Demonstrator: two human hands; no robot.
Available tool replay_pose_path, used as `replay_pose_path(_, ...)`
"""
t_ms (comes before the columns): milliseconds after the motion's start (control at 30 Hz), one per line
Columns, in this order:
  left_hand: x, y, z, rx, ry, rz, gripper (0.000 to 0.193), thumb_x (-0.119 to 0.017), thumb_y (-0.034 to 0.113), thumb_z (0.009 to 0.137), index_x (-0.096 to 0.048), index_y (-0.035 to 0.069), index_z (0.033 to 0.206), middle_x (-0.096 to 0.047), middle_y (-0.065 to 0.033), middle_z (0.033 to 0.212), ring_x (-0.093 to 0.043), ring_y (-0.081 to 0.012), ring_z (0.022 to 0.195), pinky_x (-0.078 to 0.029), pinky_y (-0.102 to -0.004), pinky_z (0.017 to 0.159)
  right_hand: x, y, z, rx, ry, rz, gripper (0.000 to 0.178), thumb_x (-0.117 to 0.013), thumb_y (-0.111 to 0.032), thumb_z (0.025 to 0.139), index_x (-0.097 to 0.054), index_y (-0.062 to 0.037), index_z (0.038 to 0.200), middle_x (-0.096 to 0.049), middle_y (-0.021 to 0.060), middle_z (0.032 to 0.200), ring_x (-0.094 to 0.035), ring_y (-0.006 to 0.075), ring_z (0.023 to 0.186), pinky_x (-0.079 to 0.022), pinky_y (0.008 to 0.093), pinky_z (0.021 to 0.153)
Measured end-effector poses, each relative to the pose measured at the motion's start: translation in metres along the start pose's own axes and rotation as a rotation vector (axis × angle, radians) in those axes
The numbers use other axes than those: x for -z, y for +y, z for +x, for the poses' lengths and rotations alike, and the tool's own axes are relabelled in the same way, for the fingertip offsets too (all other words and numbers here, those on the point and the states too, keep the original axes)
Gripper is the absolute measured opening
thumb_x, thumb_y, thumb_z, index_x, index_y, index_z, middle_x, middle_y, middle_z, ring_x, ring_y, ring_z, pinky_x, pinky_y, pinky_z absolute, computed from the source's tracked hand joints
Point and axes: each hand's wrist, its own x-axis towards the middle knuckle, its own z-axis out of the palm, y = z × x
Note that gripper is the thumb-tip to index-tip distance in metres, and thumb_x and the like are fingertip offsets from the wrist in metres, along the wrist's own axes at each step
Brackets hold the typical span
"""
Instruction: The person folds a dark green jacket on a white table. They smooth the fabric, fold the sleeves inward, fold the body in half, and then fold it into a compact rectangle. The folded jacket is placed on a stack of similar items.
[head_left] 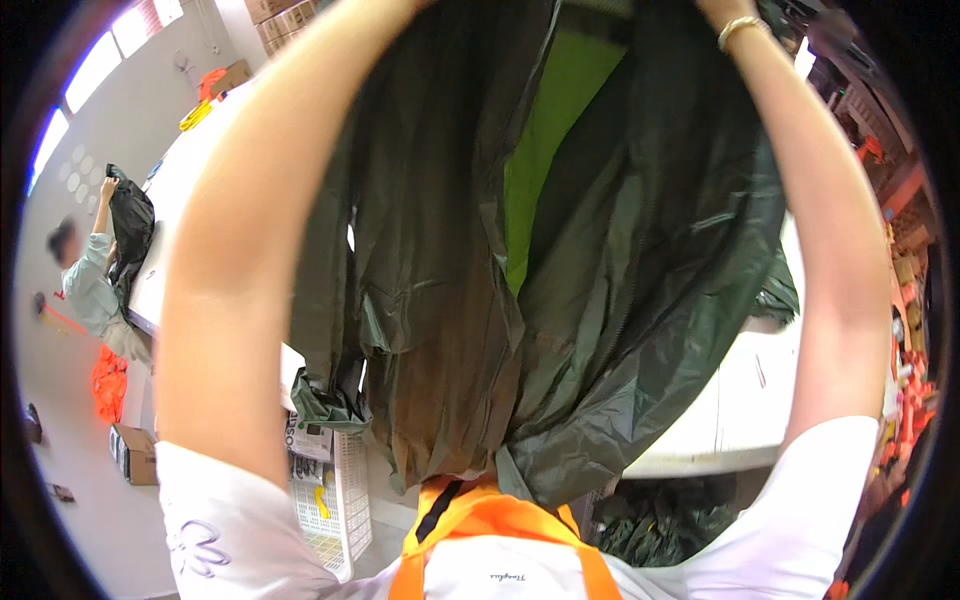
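Observation:
A dark green rain jacket hangs spread in front of me, its shiny cloth creased and its lower edge down near my orange apron. Between its parted front edges a bright lime-green panel shows. Both my arms are raised, holding the jacket up at the top of the view. My left hand grips it at the upper edge, with the fingers cut off. My right hand, with a bracelet at the wrist, holds the other side; its fingers are out of view too.
A white table lies behind the jacket, with more dark green cloth on it. Below stand a white plastic basket and a heap of dark cloth. At left, another person holds up a dark garment; a cardboard box sits nearby.

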Motion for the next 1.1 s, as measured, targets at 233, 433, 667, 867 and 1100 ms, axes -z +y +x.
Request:
replay_pose_path(233,-0.125,0.102,-0.291,-0.043,-0.643,-0.38,0.073,-0.057,0.032,0.085,-0.023,0.004,0.144,-0.026,-0.0152,0.15,-0.025,-0.0315,0.138,-0.015,-0.0549,0.111,-0.007,-0.067,-0.308,-0.61,-1.635,0.177,0.06,-0.049,-0.04,0.089,-0.04,0.0067,0.126,-0.044,0.0277,0.125,-0.046,0.0382,0.117,-0.037,0.0409,0.103)
replay_pose_path(433,0.051,0.094,-0.491,0.058,-1.259,-0.653,0.077,-0.063,0.05,0.078,-0.037,0.014,0.141,-0.026,-0.0127,0.15,-0.02,-0.0371,0.138,-0.012,-0.059,0.108,0.17,-0.253,-0.419,-0.732,-1.694,0.349,0.078,-0.062,-0.04,0.083,-0.029,-0.0002,0.142,-0.014,0.0317,0.147,-0.011,0.0459,0.138,-0.011,0.0592,0.109)
replay_pose_path(667,0.012,0.079,-0.531,0.192,-1.165,-0.646,0.072,-0.061,0.05,0.079,-0.039,0.02,0.14,-0.026,-0.0111,0.15,-0.023,-0.0378,0.136,-0.016,-0.0585,0.108,0.161,-0.258,-0.499,-0.726,-1.555,-0.123,0.067,-0.061,-0.039,0.083,-0.037,-0.0202,0.142,-0.018,0.0253,0.149,-0.014,0.0432,0.138,-0.011,0.0583,0.109)
replay_pose_path(867,-0.091,0.068,-0.519,0.153,-0.964,-0.655,0.07,-0.061,0.049,0.081,-0.04,0.018,0.14,-0.028,-0.0083,0.15,-0.023,-0.0344,0.137,-0.016,-0.0568,0.109,0.094,-0.189,-0.522,-0.619,-1.386,-0.23,0.072,-0.06,-0.042,0.083,-0.03,-0.0185,0.145,-0.029,0.0148,0.148,-0.022,0.0341,0.138,-0.013,0.0537,0.111)
replay_pose_path(1100,-0.086,0.039,-0.534,0.134,-0.946,-0.716,0.072,-0.062,0.044,0.083,-0.035,0.01,0.141,-0.03,-0.0129,0.148,-0.025,-0.0331,0.137,-0.017,-0.0531,0.11,0.163,-0.214,-0.485,-0.676,-1.503,-0.486,0.074,-0.06,-0.052,0.082,-0.038,-0.0113,0.14,-0.032,0.0082,0.148,-0.022,0.0298,0.139,-0.01,0.0564,0.111)
